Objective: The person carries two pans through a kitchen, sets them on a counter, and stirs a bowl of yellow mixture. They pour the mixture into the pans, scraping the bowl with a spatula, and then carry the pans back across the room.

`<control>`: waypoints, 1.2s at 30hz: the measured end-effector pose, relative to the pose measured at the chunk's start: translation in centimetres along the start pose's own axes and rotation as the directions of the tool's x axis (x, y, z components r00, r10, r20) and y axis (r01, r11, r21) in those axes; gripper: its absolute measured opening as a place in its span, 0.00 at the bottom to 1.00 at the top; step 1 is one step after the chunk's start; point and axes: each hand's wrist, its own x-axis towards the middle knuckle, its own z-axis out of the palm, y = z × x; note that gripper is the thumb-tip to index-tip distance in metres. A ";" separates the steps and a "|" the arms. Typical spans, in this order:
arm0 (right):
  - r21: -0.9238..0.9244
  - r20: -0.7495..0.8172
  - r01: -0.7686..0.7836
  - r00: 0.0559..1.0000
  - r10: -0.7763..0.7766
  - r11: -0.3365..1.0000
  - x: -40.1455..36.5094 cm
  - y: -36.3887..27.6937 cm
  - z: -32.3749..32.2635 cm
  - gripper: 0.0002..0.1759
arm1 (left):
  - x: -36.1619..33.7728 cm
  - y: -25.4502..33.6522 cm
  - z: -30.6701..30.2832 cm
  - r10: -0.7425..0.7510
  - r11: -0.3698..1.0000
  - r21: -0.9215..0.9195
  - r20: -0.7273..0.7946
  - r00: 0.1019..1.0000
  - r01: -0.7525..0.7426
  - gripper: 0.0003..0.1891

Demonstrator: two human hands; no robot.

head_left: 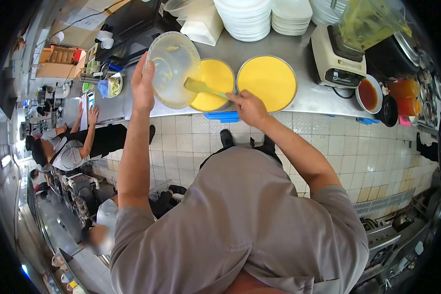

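My left hand (143, 84) grips the rim of a translucent plastic bowl (174, 73), which is tipped toward the right and has yellow smears inside. In my right hand (250, 108) is the handle of a yellow-green spatula (201, 87), its blade at the bowl's right edge. Under the blade, partly hidden by the bowl, lies a round pan of smooth yellow mixture (218, 78). To its right stands a second round pan filled with the same yellow mixture (267, 83), just beyond my right hand.
Stacked white plates (243, 17) stand behind the pans on the steel counter (304, 98). A blender (339, 59), a bowl of red sauce (368, 94) and orange containers (407, 98) are at the right. A co-worker (66, 149) leans at the counter on the left.
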 end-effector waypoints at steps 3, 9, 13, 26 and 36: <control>-0.122 -0.079 0.027 0.996 -0.037 0.992 1.9 1.5 0.0 0.27 | -0.1 0.6 -0.4 -0.075 0.993 -0.090 0.069 0.995 0.081 0.38; -0.159 -0.167 -0.001 0.986 -0.026 0.987 2.5 1.4 -0.4 0.25 | -0.6 2.0 -1.4 -0.265 0.962 -0.065 -0.016 0.964 0.264 0.37; -0.041 -0.106 -0.150 0.984 0.145 0.988 1.7 0.2 -1.3 0.23 | -1.4 0.7 -1.9 -0.211 0.972 -0.119 -0.061 0.976 0.203 0.37; 0.072 0.371 -0.403 0.860 0.351 0.912 -1.4 -5.9 -7.5 0.21 | -8.1 -5.3 3.5 0.378 0.822 0.519 -0.190 0.906 -0.234 0.44; -0.008 0.231 -0.331 0.917 0.324 0.943 0.0 -6.2 -5.1 0.21 | -7.5 -4.0 3.9 0.309 0.829 0.529 -0.157 0.938 -0.184 0.41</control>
